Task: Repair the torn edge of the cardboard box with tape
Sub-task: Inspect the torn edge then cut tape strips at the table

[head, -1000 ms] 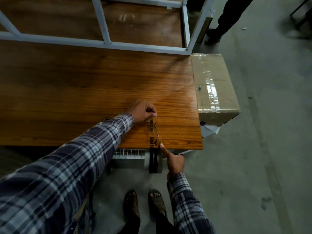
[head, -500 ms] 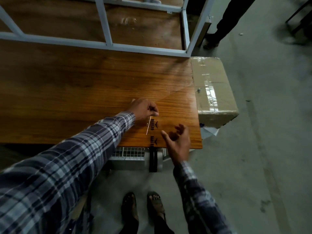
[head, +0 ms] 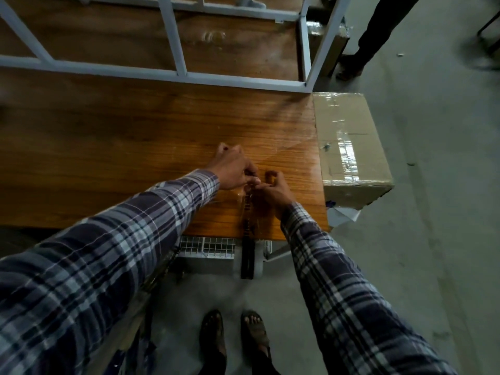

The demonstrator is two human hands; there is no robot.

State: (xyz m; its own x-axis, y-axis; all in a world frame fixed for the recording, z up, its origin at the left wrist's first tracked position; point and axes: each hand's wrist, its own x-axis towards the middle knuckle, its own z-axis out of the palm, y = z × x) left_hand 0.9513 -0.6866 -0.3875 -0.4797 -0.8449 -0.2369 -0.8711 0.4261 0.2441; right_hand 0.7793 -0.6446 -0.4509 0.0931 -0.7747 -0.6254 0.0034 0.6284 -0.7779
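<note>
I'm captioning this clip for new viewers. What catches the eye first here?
Both hands, left hand and right hand, meet near the wooden table's front edge, pinching a clear printed tape strip. To the right, a taped cardboard box stands against the table's end.

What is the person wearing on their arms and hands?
Both arms are in long sleeves of a plaid shirt, dark navy and grey with thin white lines, reaching the wrists. The left hand and right hand are bare: no gloves, and no rings or watch that I can make out.
</note>
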